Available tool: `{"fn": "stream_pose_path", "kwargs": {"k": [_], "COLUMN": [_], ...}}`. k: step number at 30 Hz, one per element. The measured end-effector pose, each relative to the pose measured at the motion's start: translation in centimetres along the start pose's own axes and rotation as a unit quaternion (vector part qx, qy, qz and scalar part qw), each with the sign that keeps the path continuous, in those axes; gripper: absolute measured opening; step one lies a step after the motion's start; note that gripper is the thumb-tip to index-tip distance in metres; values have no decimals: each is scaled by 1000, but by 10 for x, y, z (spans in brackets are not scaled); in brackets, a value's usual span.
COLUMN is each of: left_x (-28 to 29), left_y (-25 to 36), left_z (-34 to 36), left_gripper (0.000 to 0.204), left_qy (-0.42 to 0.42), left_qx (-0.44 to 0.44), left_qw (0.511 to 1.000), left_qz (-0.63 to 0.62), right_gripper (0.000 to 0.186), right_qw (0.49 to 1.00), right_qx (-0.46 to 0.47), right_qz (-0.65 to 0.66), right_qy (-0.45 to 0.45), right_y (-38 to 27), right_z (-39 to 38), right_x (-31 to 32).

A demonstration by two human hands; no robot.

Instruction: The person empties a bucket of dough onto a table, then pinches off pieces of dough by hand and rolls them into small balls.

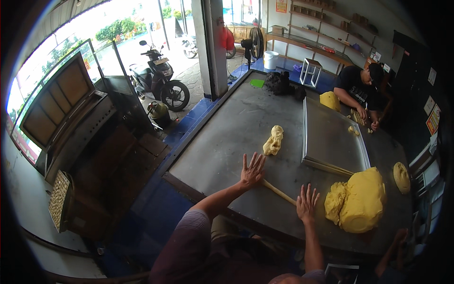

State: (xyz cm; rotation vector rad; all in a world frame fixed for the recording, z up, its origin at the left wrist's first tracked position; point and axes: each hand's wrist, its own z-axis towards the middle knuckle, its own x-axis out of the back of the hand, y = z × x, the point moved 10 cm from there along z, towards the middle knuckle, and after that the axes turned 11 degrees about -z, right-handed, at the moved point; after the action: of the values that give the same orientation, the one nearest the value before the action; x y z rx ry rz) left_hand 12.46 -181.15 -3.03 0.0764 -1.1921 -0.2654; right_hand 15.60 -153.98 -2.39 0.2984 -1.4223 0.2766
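Wooden rolling pin on a grey table: the person's left hand, near pale dough, and right hand cover its ends, each grip spread wide.

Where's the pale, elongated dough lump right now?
In the head view, the pale dough lump lies on the grey tabletop, just beyond the left hand and left of the metal tray.

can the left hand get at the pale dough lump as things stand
Probably yes: the pale dough lump lies just ahead of the left hand, and nothing shows in the way across the tabletop. The hand is spread open by the rolling pin.
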Motion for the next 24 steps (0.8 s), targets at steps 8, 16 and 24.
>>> {"fn": "stream_pose_path", "kwargs": {"k": [8,16,24], "left_x": [49,91,85], "left_y": [39,74,101], "left_z": [-99,-108,-102], "left_gripper": [41,22,34], "left_qy": [-126,10,125], "left_qx": [-101,168,158], "left_qw": [984,619,489], "left_qz": [-72,-767,-849], "right_gripper": [43,27,34], "right_qw": [994,955,950], "right_qx": [20,-2,103], "right_qz": [107,283,271], "right_qy": [-6,89,116], "right_y": [-20,-29,-82], "right_z": [-65,-83,-75], "right_x": [13,58,90]}}
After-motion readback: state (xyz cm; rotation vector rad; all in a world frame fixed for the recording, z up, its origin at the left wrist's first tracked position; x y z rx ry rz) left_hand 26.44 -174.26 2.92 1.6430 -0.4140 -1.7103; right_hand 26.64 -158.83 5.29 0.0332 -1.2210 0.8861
